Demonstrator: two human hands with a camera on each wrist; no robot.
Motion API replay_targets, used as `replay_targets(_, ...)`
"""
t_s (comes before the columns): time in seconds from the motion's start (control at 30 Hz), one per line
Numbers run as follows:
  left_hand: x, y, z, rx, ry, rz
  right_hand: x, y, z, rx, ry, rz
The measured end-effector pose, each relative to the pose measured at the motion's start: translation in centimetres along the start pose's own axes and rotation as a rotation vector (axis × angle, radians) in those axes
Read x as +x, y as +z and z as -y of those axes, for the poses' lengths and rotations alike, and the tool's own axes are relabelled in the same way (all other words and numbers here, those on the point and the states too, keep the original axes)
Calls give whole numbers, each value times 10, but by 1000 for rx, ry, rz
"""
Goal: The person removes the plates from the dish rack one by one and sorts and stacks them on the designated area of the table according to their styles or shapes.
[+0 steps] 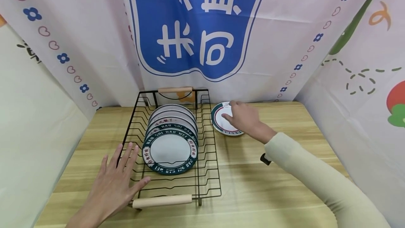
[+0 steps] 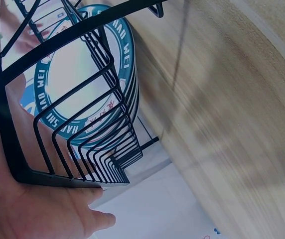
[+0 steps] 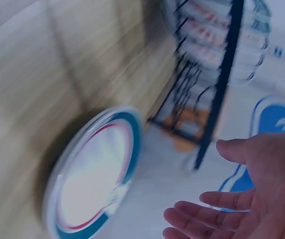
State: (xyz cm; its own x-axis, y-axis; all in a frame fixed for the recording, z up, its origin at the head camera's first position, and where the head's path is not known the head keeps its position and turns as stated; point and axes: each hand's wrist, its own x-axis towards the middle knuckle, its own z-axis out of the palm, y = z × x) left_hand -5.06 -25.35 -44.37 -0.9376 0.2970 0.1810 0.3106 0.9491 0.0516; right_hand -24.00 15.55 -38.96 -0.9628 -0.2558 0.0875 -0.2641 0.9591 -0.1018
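Observation:
A black wire dish rack [image 1: 162,201] with pale wooden handles stands on the table. Several white plates [image 1: 171,149] with green lettered rims lean in a row inside it. Spread out over the rack's left side is my left hand [image 1: 113,183]; the left wrist view shows its palm [image 2: 43,211] against the black frame. To the right of the rack, a white plate [image 1: 222,124] with a green rim and red ring lies flat. My right hand [image 1: 246,117] hovers over that plate, fingers loosely extended and holding nothing. In the right wrist view, a gap separates the hand [image 3: 267,194] from the plate [image 3: 95,174].
The wooden tabletop [image 1: 269,186] extends on both sides of the rack. A printed cloth [image 1: 278,45] with a blue sign hangs directly behind the table, and pale cloth walls flank it. The rack's back handle [image 1: 175,90] stands close to the cloth.

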Motion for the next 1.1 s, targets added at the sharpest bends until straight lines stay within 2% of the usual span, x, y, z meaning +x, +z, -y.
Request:
replay_targets(0.23, -1, -2, -1, 2, -7, 10, -8, -20, 36, -46, -124, -18)
replay_targets(0.37, -1, -4, -2, -2, -16, 24, -12, -31, 54, -2, -174, 3)
replay_targets(0.57, -2, -5, -2, 4, -29, 39, -20, -42, 88, 79, -305, 46)
replay_targets(0.8, -3, -5, -1, 6, -18, 13, -22, -42, 123, 60, -438, 68)
replay_targets(1.1, -1, -4, -1, 9, -12, 10, -12, -32, 148, 39, -517, 149)
